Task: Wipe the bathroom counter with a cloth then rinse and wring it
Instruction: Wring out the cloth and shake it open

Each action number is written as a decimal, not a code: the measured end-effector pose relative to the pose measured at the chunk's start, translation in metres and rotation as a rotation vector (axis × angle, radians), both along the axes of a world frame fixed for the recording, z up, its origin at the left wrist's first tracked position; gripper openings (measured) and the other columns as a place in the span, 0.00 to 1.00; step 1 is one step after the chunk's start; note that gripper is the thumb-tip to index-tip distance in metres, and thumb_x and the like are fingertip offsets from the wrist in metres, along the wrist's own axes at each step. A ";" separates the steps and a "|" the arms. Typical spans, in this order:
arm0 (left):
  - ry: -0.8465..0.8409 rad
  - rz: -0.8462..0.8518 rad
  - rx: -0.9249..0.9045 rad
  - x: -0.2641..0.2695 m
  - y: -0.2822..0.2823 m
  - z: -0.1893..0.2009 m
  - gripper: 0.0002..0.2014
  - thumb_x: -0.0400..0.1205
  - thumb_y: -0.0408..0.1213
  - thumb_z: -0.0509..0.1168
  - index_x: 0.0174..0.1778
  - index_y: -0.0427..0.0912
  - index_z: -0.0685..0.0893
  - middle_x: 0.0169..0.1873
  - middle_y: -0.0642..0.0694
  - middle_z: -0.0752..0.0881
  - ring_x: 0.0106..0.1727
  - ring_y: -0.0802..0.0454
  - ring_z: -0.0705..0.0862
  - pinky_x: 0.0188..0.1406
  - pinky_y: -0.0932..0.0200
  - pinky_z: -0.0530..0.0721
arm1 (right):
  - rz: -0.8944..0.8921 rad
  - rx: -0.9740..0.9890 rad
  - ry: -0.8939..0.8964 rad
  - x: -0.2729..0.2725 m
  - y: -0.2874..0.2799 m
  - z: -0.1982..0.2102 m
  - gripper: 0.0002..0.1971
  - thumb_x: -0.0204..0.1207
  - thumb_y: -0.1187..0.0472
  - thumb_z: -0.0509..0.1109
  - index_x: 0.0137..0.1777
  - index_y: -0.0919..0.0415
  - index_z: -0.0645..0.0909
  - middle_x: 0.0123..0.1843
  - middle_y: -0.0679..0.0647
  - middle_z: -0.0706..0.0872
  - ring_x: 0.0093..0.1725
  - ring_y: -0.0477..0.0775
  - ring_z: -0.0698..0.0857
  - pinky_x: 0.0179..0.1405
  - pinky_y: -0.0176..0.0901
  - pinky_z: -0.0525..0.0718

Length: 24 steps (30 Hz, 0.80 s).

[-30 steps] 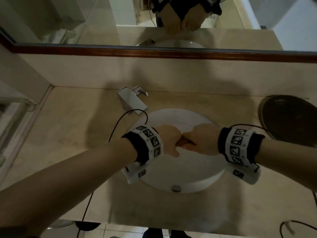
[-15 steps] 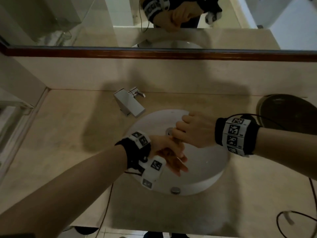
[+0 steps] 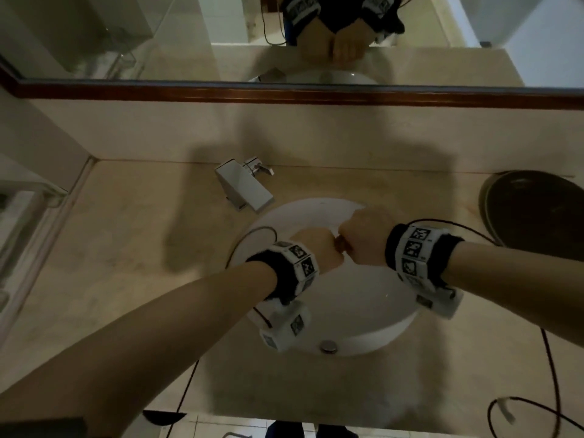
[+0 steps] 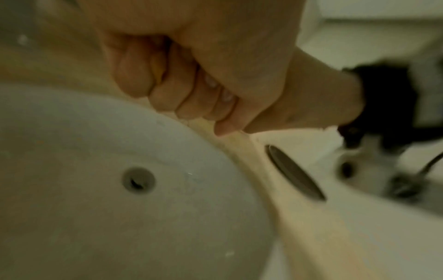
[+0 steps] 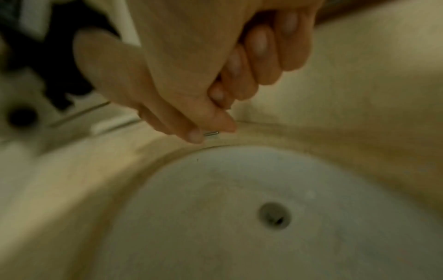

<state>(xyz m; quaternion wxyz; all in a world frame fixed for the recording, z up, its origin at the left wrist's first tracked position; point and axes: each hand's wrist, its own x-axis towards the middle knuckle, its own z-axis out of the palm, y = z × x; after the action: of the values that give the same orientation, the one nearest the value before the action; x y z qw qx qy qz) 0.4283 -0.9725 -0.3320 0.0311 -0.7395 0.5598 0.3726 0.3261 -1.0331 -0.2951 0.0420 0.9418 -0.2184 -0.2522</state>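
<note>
Over the white sink basin (image 3: 363, 311) my left hand (image 3: 319, 248) and right hand (image 3: 363, 241) meet fist to fist. Only a small brownish piece of the cloth (image 3: 341, 245) shows between them; both hands grip it and the rest is hidden inside the fists. In the left wrist view the left hand (image 4: 182, 91) has its fingers curled tight above the basin. My right hand (image 5: 254, 62) is curled the same way in the right wrist view. The beige counter (image 3: 132, 248) surrounds the basin.
A chrome faucet (image 3: 243, 188) stands at the basin's back left, with no water visible from it. The drain (image 5: 274, 215) lies below the hands. A dark round object (image 3: 534, 213) sits on the counter at right. Black cables (image 3: 550, 368) trail over the front edge. A mirror (image 3: 189, 42) hangs behind.
Half a second ago my left hand sat lower and turned, with the right hand raised above it. Both fists have come back level, knuckle to knuckle, on the cloth.
</note>
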 end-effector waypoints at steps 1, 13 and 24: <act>-0.125 -0.081 -0.050 0.003 -0.001 0.005 0.11 0.79 0.41 0.63 0.31 0.42 0.77 0.26 0.47 0.76 0.27 0.50 0.75 0.26 0.61 0.73 | -0.138 0.079 -0.020 0.002 0.002 -0.003 0.12 0.75 0.57 0.65 0.30 0.56 0.73 0.27 0.51 0.77 0.26 0.51 0.76 0.29 0.39 0.78; -0.510 -0.745 -0.262 0.023 -0.010 0.031 0.16 0.83 0.46 0.57 0.33 0.47 0.83 0.21 0.50 0.74 0.20 0.54 0.71 0.19 0.64 0.64 | -1.337 1.501 -0.377 -0.007 0.039 -0.014 0.26 0.74 0.71 0.61 0.19 0.51 0.56 0.16 0.49 0.57 0.14 0.47 0.55 0.15 0.30 0.59; -0.403 -0.707 -0.289 0.029 -0.003 0.028 0.14 0.81 0.44 0.57 0.33 0.45 0.81 0.22 0.49 0.74 0.24 0.48 0.75 0.26 0.59 0.71 | -1.206 1.435 -0.341 -0.016 0.031 0.001 0.22 0.82 0.45 0.58 0.30 0.58 0.71 0.20 0.49 0.61 0.18 0.47 0.56 0.20 0.35 0.53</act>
<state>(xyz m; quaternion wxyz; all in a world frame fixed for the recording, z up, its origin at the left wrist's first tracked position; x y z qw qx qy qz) 0.4575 -0.9753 -0.3040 0.1618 -0.5571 0.8077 0.1049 0.3101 -1.0023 -0.2944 -0.7157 0.4958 -0.4636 -0.1645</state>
